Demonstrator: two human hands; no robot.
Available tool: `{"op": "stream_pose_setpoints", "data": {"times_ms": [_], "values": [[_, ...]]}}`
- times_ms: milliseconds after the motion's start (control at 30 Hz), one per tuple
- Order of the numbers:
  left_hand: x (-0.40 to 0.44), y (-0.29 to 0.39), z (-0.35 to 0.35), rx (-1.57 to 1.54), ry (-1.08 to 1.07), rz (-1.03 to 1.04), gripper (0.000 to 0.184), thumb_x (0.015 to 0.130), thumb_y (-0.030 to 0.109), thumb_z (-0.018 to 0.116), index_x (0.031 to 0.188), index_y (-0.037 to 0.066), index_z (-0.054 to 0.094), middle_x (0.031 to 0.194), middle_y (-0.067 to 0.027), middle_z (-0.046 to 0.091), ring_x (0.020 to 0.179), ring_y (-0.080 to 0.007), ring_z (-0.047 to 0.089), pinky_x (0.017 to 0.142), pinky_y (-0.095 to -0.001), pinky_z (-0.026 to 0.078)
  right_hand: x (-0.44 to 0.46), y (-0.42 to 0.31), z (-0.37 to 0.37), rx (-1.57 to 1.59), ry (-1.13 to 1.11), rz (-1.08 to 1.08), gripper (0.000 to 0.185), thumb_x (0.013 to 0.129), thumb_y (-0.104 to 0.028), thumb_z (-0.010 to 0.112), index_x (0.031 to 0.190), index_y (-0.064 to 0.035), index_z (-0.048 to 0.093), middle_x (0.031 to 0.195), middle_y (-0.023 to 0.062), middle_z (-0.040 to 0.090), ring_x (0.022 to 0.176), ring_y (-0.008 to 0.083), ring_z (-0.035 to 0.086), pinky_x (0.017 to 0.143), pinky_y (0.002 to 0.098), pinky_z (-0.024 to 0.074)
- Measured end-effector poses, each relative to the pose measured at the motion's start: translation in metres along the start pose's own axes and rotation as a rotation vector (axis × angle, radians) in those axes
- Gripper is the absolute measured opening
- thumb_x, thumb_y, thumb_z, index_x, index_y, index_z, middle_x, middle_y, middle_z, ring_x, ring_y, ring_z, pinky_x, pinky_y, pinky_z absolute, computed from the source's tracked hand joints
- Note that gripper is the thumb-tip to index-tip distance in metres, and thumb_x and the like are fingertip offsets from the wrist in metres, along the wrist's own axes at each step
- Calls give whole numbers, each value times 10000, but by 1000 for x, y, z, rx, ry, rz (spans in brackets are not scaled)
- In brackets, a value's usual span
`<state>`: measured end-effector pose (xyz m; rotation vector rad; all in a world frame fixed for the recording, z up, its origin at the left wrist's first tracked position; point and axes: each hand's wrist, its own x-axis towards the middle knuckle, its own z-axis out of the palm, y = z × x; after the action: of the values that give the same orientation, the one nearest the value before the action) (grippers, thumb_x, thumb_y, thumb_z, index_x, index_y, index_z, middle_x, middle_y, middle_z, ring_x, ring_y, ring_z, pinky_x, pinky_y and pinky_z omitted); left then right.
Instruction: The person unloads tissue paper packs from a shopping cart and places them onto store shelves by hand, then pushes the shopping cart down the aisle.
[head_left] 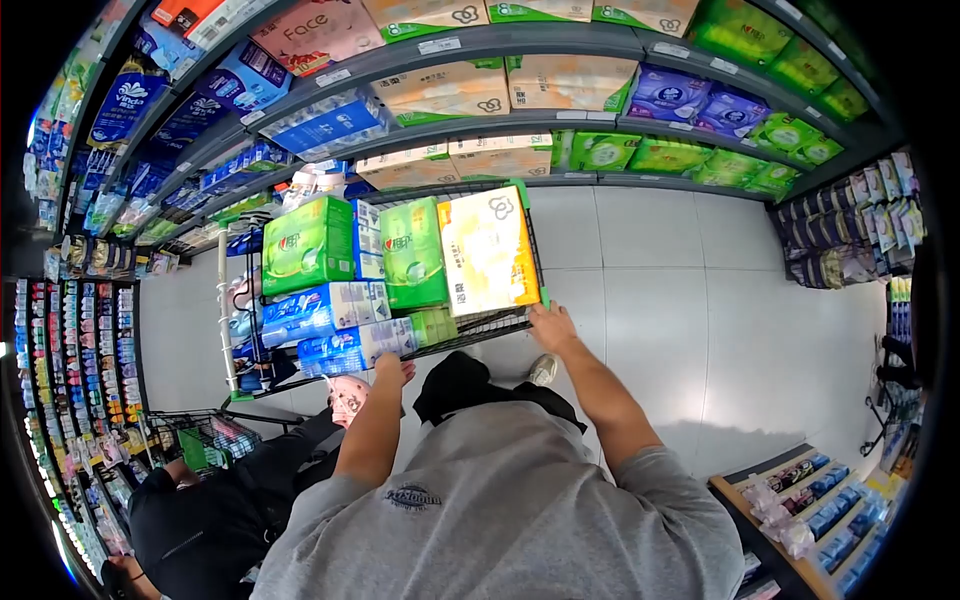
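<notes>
A shopping cart [480,331] stands sideways in front of me, filled with tissue packs. My right hand [553,327] is closed on its front corner, beside an orange-and-white tissue pack [490,250]. On the near rim, by a blue-and-white tissue pack [345,345], my left hand [394,368] appears closed around the edge, its fingers partly hidden. Green tissue packs [308,245] lie toward the handle and in the middle of the load. Another blue pack [310,313] sits between them and the near side.
Shelves of tissue packs [575,82] curve along the far side. Behind my left arm is a person in dark clothes [205,520], near a second cart [215,440]. A display stand [800,500] is at lower right, hanging goods [850,230] at right. Tiled floor [655,300] extends rightward.
</notes>
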<state>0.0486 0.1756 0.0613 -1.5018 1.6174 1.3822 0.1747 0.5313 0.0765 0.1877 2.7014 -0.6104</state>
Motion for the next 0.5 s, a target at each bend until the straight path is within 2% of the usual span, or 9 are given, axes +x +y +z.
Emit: {"op": "stream_pose_setpoints", "data": {"times_ms": [133, 200, 367, 433, 500], "values": [[-29, -14, 55, -122, 34, -99, 336, 898, 274, 373, 1132, 55, 474, 956, -169, 632, 826, -335, 631, 767, -479, 501, -8, 60, -22, -112, 28, 25, 305, 773, -300, 656, 1016, -119, 617, 1115, 28, 526, 1085, 266, 469, 901, 468, 391], [-33, -25, 83, -338, 30, -178, 378, 874, 312, 386, 1122, 47, 492, 957, -158, 614, 832, -337, 604, 821, -493, 468, -4, 85, -32, -128, 60, 59, 308, 770, -301, 660, 1017, -122, 619, 1129, 26, 531, 1094, 260, 468, 900, 467, 391], [-66, -44, 149, -260, -37, -155, 425, 873, 356, 371, 1158, 52, 457, 940, -156, 613, 841, -321, 597, 813, -469, 471, 14, 137, -64, -142, 122, 173, 286, 754, -300, 678, 979, -127, 644, 1113, 10, 569, 1104, 234, 477, 897, 461, 392], [-85, -49, 172, -110, -83, -100, 434, 886, 366, 346, 1188, 62, 412, 934, -163, 625, 840, -323, 605, 790, -467, 472, 25, 158, -79, -150, 106, 178, 247, 742, -297, 690, 924, -131, 672, 1037, -4, 605, 1084, 216, 493, 896, 455, 393], [-96, -55, 193, -30, -125, -71, 427, 896, 366, 330, 1196, 71, 399, 931, -167, 634, 820, -324, 614, 757, -459, 480, 40, 181, -96, -167, 61, 181, 238, 741, -298, 685, 929, -153, 677, 1050, -13, 605, 1093, 216, 490, 896, 444, 402]]}}
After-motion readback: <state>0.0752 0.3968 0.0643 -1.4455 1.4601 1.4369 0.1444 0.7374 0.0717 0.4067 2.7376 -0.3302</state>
